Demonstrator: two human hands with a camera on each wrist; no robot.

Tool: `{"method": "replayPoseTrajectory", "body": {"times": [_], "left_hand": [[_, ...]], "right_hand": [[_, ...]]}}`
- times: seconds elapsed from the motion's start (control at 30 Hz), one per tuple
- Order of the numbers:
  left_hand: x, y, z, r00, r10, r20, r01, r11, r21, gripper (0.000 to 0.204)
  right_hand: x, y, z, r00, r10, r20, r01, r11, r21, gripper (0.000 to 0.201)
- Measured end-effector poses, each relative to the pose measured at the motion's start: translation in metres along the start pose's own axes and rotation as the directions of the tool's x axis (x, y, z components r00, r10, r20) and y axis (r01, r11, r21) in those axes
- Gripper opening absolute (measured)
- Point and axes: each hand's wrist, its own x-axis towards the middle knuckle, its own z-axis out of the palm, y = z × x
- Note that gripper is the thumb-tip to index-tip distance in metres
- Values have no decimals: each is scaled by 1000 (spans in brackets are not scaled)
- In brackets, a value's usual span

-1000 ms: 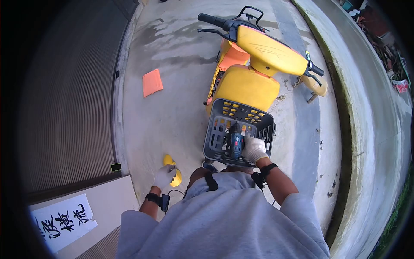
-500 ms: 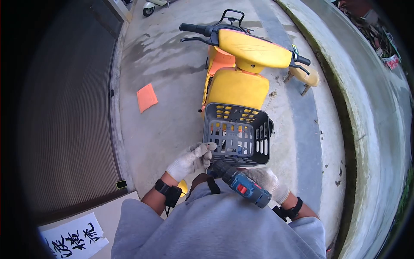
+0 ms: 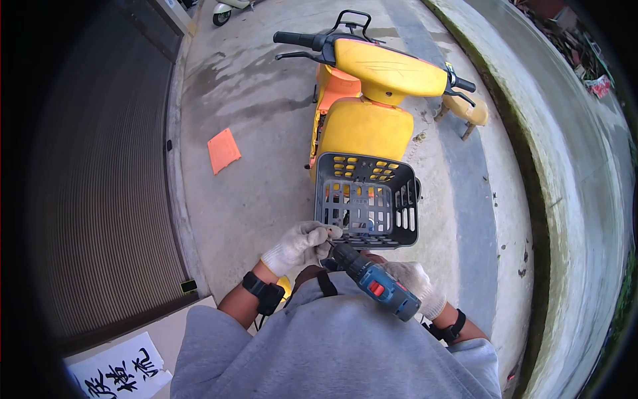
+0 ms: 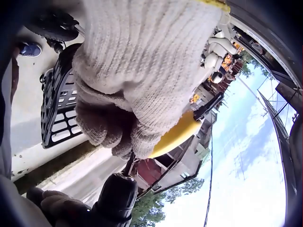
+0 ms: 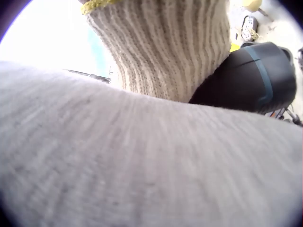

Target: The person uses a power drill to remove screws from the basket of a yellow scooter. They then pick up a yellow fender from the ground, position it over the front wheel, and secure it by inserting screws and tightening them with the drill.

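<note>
My right hand (image 3: 415,280), in a white knit glove, grips a blue and black cordless drill (image 3: 380,284) in front of my body. The drill points up and to the left, its black chuck (image 4: 117,195) toward my other hand. My gloved left hand (image 3: 299,247) pinches the thin bit (image 4: 129,164) at the chuck's front, its fingers curled. Just beyond both hands is the black basket (image 3: 413,193) of a yellow scooter (image 3: 365,130). The right wrist view shows mostly grey shirt (image 5: 142,165), the glove cuff and the drill's battery end (image 5: 251,78); the fingers there are hidden.
An orange panel (image 3: 224,151) lies on the concrete at left, near a ribbed shutter (image 3: 113,179). A small yellow stool (image 3: 465,110) stands right of the scooter. A yellow object (image 3: 284,287) shows beside my left forearm. A lettered paper sheet (image 3: 93,366) is at lower left.
The drill has come out of the basket toward my body in my right hand. My left hand has risen from beside the yellow object to the bit. The last half second shows only slight movement.
</note>
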Motion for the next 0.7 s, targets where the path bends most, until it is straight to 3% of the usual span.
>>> {"method": "replayPoseTrajectory", "body": {"times": [0.17,0.23,0.37,0.43,0.53,0.7], "left_hand": [[3,7,-10,998,-64,20,59,980,188,49],[5,9,-9,992,-124,-25,126,952,280,50],[10,11,5,991,-128,-43,134,972,194,47],[22,14,10,968,-218,-121,241,944,227,45],[36,16,15,944,-296,-145,324,911,253,43],[61,20,30,916,-348,-198,396,860,321,43]], "right_hand": [[1,2,4,991,-103,-82,107,993,41,36],[1,9,6,998,-26,58,30,997,-68,37],[0,8,4,999,-25,24,26,998,-49,38],[1,12,5,991,114,70,-106,988,-108,39],[1,18,-1,999,15,-31,-16,999,-32,41],[-1,41,4,995,95,-35,-97,994,-43,42]]}}
